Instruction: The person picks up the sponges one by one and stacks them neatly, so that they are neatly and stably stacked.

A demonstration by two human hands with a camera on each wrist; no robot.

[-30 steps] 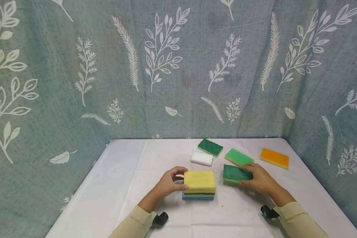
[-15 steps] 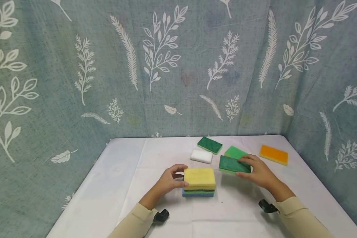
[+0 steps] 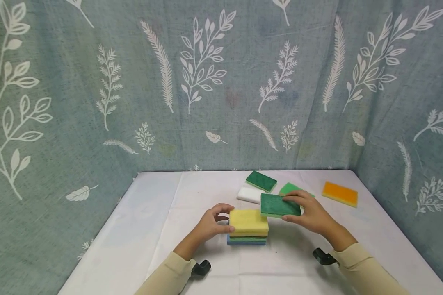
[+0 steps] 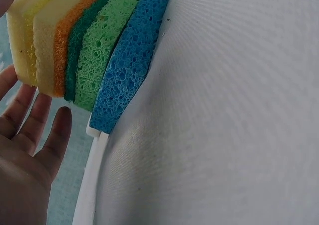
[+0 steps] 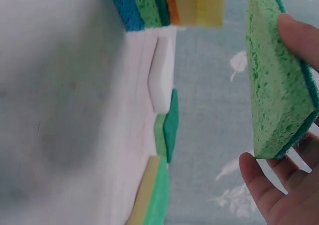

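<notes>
In the head view, a stack of sponges stands mid-table: a blue sponge (image 4: 134,60) at the bottom, a green one (image 4: 102,48) above it, then an orange-and-cream layer, and a yellow sponge (image 3: 249,221) on top. My left hand (image 3: 209,223) holds the yellow sponge at its left side, thumb at the near corner and fingers at the far one. My right hand (image 3: 313,213) pinches a green sponge (image 3: 279,205), dark green face up, light green side (image 5: 274,85) down. It hangs above the table, overlapping the stack's far right corner in the head view.
Behind the stack lie a white sponge (image 3: 250,194) and a dark green sponge (image 3: 261,181). A light green sponge (image 3: 289,188) is partly hidden behind my right hand. Farther right is an orange sponge (image 3: 340,194). A patterned curtain (image 3: 221,123) surrounds the white table (image 3: 162,262).
My right hand has lifted the green sponge off the table and carried it left, up to the stack's corner. My left hand has stayed at the stack.
</notes>
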